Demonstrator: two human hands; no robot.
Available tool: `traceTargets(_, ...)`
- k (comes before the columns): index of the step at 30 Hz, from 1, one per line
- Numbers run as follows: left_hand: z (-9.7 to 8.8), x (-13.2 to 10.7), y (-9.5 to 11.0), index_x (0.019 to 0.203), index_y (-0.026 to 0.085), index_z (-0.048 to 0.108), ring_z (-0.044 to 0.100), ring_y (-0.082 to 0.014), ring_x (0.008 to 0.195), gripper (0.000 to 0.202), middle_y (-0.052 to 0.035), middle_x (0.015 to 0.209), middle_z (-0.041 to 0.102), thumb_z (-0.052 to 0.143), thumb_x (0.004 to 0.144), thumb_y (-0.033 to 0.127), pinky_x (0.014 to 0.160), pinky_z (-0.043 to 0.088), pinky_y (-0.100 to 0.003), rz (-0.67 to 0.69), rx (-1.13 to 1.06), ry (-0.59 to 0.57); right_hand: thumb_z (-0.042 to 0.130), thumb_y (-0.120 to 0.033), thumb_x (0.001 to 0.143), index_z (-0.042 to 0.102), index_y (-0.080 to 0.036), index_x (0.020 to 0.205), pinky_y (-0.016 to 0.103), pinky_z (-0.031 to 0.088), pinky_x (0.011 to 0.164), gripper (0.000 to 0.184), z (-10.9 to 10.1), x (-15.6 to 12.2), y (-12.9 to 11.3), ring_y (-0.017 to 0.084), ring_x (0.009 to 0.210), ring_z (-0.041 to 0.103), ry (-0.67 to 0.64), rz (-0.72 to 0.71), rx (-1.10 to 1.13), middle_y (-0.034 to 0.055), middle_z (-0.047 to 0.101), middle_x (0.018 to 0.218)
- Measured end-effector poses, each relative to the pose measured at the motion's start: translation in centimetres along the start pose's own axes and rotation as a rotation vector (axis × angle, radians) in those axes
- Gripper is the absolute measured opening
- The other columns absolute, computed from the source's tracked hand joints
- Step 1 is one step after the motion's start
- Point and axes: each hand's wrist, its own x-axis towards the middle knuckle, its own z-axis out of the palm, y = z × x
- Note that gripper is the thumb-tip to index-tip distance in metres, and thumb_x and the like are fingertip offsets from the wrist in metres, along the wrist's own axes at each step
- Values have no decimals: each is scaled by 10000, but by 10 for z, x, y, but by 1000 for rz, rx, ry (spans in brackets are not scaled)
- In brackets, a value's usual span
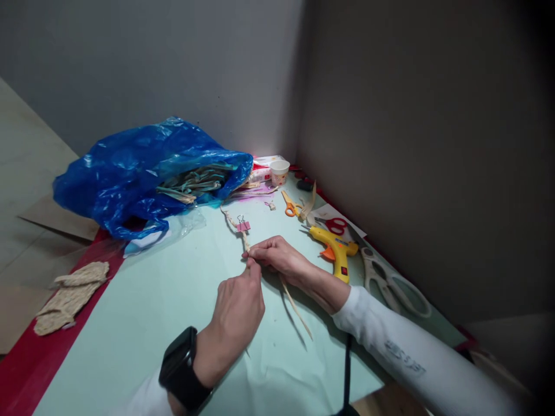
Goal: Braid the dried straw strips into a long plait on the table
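A thin pale braid of dried plant fibre (230,219) runs across the table, with a pink binder clip (243,226) fixed on it. Just below the clip, my left hand (240,300) pinches the braid's near end. My right hand (277,254) meets it there, its fingertips closed on the same strands. A loose strand (299,316) trails from under my right hand toward the front. The exact grip of the fingertips is partly hidden behind the hands.
A blue plastic bag (143,156) of dried strips lies at the back left. A woven slipper-shaped piece (73,294) rests at the left edge. To the right are a yellow glue gun (336,245), large scissors (390,283), orange scissors (288,205) and a paper cup (280,172).
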Motion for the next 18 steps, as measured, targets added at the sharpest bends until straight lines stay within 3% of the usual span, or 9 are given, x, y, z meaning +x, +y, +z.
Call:
traceTargets(3, -10, 4, -9, 849, 154, 637, 630, -262, 699, 319, -131, 804, 707, 340, 920, 248, 619, 335, -337, 15, -106, 12, 553, -238, 680, 612, -109, 578, 208, 262, 456, 175, -1, -1, -6, 62, 485, 399, -9, 41, 61, 28, 616, 652)
traceTargets(6, -19, 17, -25, 752, 185, 602, 562, -179, 630, 258, -55, 682, 647, 419, 890, 304, 604, 352, -286, -124, -485, 135, 537, -220, 702, 598, -116, 569, 214, 175, 419, 179, -1, -3, -10, 51, 422, 265, -16, 63, 66, -39, 460, 473)
traceTargets(8, -20, 27, -34, 831, 191, 583, 433, -120, 450, 181, 10, 534, 552, 487, 848, 343, 471, 276, -243, -231, -873, -7, 519, -215, 727, 605, -114, 600, 210, 164, 419, 184, -1, -3, -10, 54, 422, 242, -27, 70, 51, -58, 389, 440)
traceTargets(11, -14, 37, -41, 781, 178, 541, 288, -74, 350, 215, 42, 461, 473, 501, 817, 386, 387, 173, -224, -246, -1087, -196, 491, -207, 754, 621, -103, 655, 207, 181, 425, 193, -1, -3, -9, 58, 438, 267, -45, 61, -5, -41, 436, 484)
traceTargets(15, -9, 42, -43, 706, 160, 512, 220, -36, 383, 194, 50, 535, 442, 548, 757, 344, 378, 149, -201, -234, -1178, -254, 466, -180, 784, 666, -102, 717, 214, 232, 460, 225, -3, -4, -10, 66, 455, 311, -72, -4, -176, -13, 532, 544)
traceTargets(18, -9, 40, -43, 701, 155, 513, 190, -34, 397, 195, 69, 534, 400, 558, 741, 341, 383, 127, -200, -239, -1198, -226, 486, -137, 782, 676, -120, 684, 219, 316, 583, 214, -3, -9, -14, 91, 561, 449, -50, -94, -357, 15, 609, 611)
